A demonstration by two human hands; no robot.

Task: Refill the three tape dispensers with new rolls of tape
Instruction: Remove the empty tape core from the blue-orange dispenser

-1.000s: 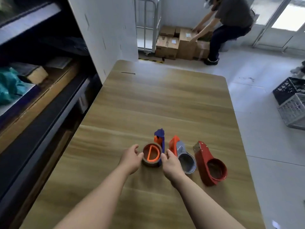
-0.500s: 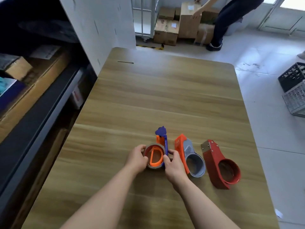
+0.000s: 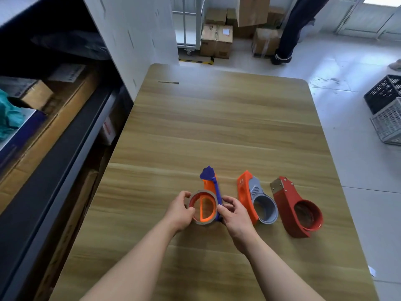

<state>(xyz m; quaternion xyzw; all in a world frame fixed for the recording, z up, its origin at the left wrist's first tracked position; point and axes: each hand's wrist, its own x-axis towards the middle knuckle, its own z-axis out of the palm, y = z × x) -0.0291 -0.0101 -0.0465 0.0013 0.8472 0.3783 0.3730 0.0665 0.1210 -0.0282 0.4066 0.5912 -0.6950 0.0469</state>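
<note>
Three tape dispensers lie in a row on the wooden table (image 3: pixel 217 127). The leftmost is blue and orange (image 3: pixel 211 183), with a brownish cardboard tape core (image 3: pixel 201 222) around its orange hub. My left hand (image 3: pixel 181 211) grips the left side of that core, fingers curled over its rim. My right hand (image 3: pixel 233 213) pinches the blue frame at the core's right side. An orange and grey dispenser (image 3: pixel 256 198) lies just right of my right hand, its ring holding no roll. A red dispenser (image 3: pixel 297 209) lies farthest right, its ring also holding no roll.
Dark shelving (image 3: pixel 43 127) with boxes runs along the table's left edge. Cardboard boxes (image 3: pixel 217 40) and a person's legs (image 3: pixel 290 35) stand on the floor beyond the far end. Two plastic crates (image 3: pixel 388 109) sit on the floor at right.
Both hands have closed in on the blue and orange dispenser, the left now curled over the core's rim. The camera has tilted down and nearer.
</note>
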